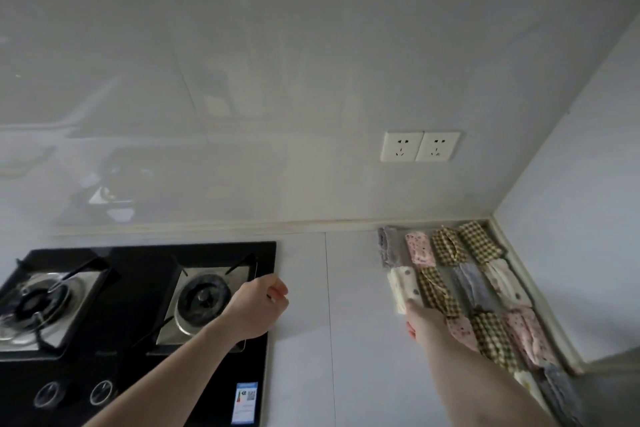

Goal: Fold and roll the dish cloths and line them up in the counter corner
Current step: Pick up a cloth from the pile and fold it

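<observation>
The rolled cloths point(464, 284) lie packed in the counter corner point(498, 236), in rows against the right-hand wall, each roll with its long axis running roughly away from the person toward the back wall. The right hand point(420, 321) is at the left edge of this group, its fingers reaching onto the cream spotted roll point(403, 284) in the 2nd row from the back wall; whether it pinches that roll or only presses it I cannot tell, as the fingertips are hidden. The left hand point(258, 308) hovers over the edge of the stove point(138, 288), well apart from the cloths, fingers loosely curled around nothing. The right hand is plainly nearer, so any nudge to straighten the row would likely come from it, pushing rightward.
</observation>
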